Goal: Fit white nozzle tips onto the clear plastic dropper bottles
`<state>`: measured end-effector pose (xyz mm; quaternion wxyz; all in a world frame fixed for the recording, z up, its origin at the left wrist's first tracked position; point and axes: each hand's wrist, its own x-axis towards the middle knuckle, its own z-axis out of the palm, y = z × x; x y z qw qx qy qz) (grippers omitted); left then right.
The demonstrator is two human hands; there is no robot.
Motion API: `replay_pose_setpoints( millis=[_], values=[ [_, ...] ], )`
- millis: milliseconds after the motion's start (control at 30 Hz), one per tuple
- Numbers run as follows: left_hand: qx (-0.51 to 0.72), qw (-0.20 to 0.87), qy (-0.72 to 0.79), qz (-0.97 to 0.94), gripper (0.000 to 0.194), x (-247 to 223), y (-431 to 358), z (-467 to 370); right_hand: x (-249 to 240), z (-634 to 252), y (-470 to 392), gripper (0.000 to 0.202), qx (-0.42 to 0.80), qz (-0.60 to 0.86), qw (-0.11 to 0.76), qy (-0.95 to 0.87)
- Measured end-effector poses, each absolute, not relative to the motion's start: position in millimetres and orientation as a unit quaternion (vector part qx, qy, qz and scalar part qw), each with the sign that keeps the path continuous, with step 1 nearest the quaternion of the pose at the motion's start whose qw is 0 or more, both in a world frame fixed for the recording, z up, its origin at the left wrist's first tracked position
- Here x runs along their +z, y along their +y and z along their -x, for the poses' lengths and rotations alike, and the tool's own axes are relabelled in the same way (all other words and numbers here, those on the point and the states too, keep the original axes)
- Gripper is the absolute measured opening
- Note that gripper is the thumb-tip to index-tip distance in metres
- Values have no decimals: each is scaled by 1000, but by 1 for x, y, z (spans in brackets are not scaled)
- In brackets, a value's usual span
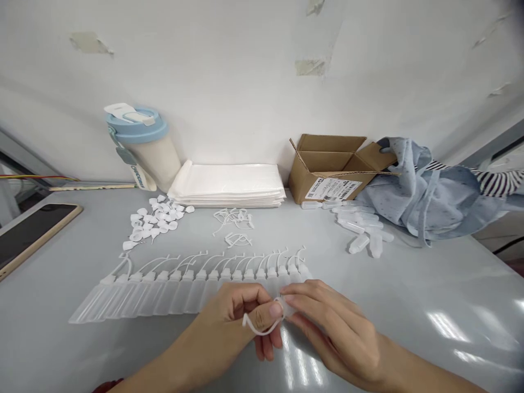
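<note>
The left hand [237,311] pinches a curled white strap [262,332] between thumb and fingers, while the right hand [347,327] closes its fingers on a small bottle [288,308], mostly hidden, above the desk [409,295]. Glossy grey, the desk mirrors bright lights and meets a tape-marked white wall [229,109]; hands partly cover the bottle row [164,297], and picture edges cut off the phone [35,232] and blue cloth [409,196].

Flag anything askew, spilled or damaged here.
No spill visible. Ragged tape-like scraps cling to the wall. Loose bottles lie jumbled in front of the cardboard box, untidy compared with the neatly lined-up bottles beyond the left hand. A blue cloth is bunched beside the box.
</note>
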<state>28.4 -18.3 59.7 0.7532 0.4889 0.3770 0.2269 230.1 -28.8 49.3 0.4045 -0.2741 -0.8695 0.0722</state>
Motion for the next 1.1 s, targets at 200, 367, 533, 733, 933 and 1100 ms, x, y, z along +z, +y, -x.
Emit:
replay_pose_setpoints(
  millis=[200, 367, 533, 733, 933, 1100],
  values=[
    [237, 747, 381, -491, 29, 62, -20, -31, 60, -234, -29, 28, -52, 211, 362, -906],
    [284, 690, 411, -524, 24, 74, -25, -29, 61, -229, -30, 24, -87, 214, 364, -902],
    [391, 522, 437, -619, 12, 82, -24, -27, 49, -218, -25, 26, 50, 267, 441, -855],
    [369, 447, 445, -682, 11, 90, -25, -21, 55, -206, -21, 18, 292, 358, 470, -752],
    [429, 191, 394, -790, 13, 74, -37, -13, 57, -198, -28, 28, 579, 355, 447, -581],
    [446, 63, 327, -831, 33, 58, -50, -17, 59, -200, -31, 29, 672, 328, 442, -496]
  ],
)
